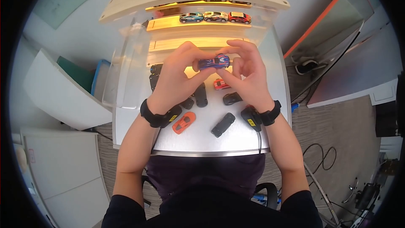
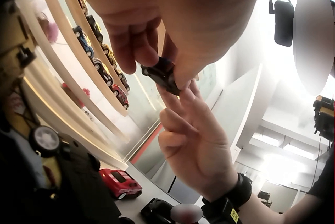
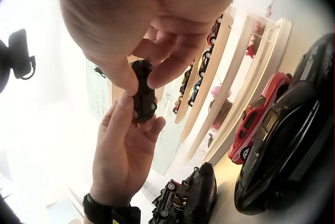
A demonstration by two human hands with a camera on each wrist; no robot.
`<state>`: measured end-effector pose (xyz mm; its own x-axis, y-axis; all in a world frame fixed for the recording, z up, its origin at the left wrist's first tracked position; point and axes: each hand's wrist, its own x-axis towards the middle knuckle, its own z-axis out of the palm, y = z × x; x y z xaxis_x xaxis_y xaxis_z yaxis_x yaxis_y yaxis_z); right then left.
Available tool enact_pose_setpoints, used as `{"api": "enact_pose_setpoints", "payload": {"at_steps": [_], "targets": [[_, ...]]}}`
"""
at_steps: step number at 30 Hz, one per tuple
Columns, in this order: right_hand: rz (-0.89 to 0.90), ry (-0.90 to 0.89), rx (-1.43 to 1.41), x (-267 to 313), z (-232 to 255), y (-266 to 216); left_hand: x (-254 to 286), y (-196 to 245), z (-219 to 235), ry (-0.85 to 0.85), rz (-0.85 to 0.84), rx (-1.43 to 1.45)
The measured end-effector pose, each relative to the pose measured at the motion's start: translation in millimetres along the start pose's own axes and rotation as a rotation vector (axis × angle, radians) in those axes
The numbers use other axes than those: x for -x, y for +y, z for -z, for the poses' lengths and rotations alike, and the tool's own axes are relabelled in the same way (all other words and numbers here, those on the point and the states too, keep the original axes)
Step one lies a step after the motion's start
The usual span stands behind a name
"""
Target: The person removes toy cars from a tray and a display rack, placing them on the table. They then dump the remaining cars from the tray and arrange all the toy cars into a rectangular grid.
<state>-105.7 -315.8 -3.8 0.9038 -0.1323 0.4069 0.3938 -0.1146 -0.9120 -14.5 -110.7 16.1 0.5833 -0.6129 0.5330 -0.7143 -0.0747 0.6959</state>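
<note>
A blue toy car (image 1: pixel 214 61) with red and white markings is held up over the table between both hands. My left hand (image 1: pixel 179 67) pinches its left end between thumb and fingers. On the other end, the thumb and fingertips of my right hand (image 1: pixel 249 71) grip it. Both wrist views show the car from below, dark against the light. Beneath the hands lie a red toy car (image 1: pixel 220 84) and a black one (image 1: pixel 232 98). An orange toy car (image 1: pixel 184 123) and a dark grey one (image 1: pixel 223 125) sit closer to the table's front edge.
Behind the hands stands a stepped wooden display shelf (image 1: pixel 162 24) with a row of toy cars (image 1: pixel 216 17) on one tier. More black toy cars (image 1: pixel 155 76) lie at the table's left. A clear plastic cover (image 1: pixel 120 74) stands beside the shelf.
</note>
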Motion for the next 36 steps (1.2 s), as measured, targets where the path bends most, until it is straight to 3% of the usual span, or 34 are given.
{"api": "enact_pose_setpoints", "payload": {"at_steps": [11,18,23,27,29,33,36], "targets": [[0.072,0.013,0.086,2.3,-1.2,3.5,-1.3,0.1,-2.4,0.034,-0.079,-0.001],[-0.052,0.011,-0.071,-1.0,-1.9,-8.7,-4.0,-8.0,7.6,0.086,-0.034,-0.071],[0.008,0.265,-0.232,-3.0,32.4,21.6,-28.2,-20.5,57.5,0.197,0.14,-0.453],[-0.068,0.447,-0.479,-15.8,54.2,19.8,-54.4,-54.3,92.9,0.047,0.058,-0.711],[-0.161,0.445,-0.555,-19.5,69.0,33.4,-67.4,-70.2,98.5,-0.017,0.058,-0.746],[-0.248,0.502,-0.656,-23.5,91.4,75.8,-83.5,-66.8,94.2,-0.109,0.209,-0.819],[-0.226,0.541,-0.69,-27.4,96.2,77.4,-87.7,-59.5,90.8,-0.117,0.27,-0.846]]}}
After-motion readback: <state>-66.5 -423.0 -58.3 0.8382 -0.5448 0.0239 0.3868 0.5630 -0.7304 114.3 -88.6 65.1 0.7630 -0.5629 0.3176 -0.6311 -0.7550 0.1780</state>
